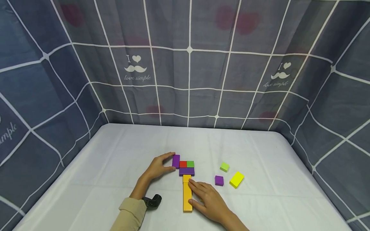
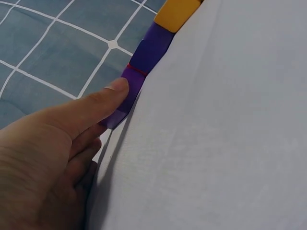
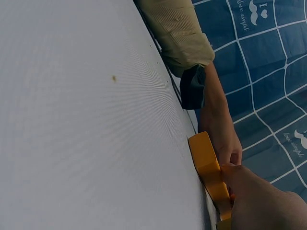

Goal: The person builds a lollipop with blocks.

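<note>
My left hand (image 1: 157,166) pinches a purple block (image 1: 176,161) between thumb and index finger, one at each short end. In the left wrist view the thumb presses on that block. Right beside it, a small red block (image 1: 183,164) and a green block (image 1: 190,164) lie side by side above a flat dark purple block (image 1: 186,172). Below these, a short orange piece (image 1: 187,178) and a long orange block (image 1: 187,199) run toward me in a line. Against the long block's right side rest the fingertips and thumb of my right hand (image 1: 206,199), its fingers mostly straight.
To the right lie a lime green block (image 1: 224,166), a small purple block (image 1: 219,180) and a yellow block (image 1: 237,179). Everything sits on a white-covered table (image 1: 115,150). Grey-blue checked curtains (image 1: 173,67) stand at the back and both sides.
</note>
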Available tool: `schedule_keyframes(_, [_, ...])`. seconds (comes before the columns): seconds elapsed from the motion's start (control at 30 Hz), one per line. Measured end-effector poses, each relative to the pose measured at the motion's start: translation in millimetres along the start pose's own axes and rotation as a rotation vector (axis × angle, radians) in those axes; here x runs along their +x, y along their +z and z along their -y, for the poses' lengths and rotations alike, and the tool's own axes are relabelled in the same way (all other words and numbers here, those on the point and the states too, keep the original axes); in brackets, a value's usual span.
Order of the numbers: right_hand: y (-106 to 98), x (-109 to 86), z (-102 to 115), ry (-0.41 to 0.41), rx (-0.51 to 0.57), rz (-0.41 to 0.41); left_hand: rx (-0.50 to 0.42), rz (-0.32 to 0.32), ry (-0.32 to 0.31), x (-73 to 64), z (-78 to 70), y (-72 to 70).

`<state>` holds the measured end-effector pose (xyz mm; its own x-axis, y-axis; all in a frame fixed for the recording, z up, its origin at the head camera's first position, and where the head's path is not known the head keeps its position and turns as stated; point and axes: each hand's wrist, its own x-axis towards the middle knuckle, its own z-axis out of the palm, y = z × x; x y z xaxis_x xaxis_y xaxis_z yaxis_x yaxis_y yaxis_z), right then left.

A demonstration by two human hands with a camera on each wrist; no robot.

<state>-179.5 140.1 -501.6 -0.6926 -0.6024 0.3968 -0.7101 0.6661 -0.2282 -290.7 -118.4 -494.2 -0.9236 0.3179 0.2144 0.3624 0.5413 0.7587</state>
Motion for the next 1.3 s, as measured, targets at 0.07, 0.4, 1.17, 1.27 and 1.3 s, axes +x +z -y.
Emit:
schedule_keyframes(0.07, [0.4,-0.3,-0.1,-0.006,0.000,-0.004,0.011,-0.011,0.000,-0.4,0.4,0.8])
schedule_keyframes(0.4, [3.1,-0.4,-1.4,-0.022,-0.022,-0.018,0.019,-0.020,0.009,-1.3,2.0,1.0])
schedule_keyframes(1.17, [-2.6,2.5,1.6,0.020,0.065,-0.166,0.042,-0.024,0.007,-1.9,2.5,0.6])
schedule_keyframes(1.27, [-6.0,4.0,2.0,0.036,0.121,-0.243,0.038,-0.023,0.013,-1.8,3.6,1.6])
schedule_keyframes(1.3, [-7.0,3.9,1.8,0.044,0.140,-0.257,0.035,-0.022,0.016,-1.5,4.2,2.3])
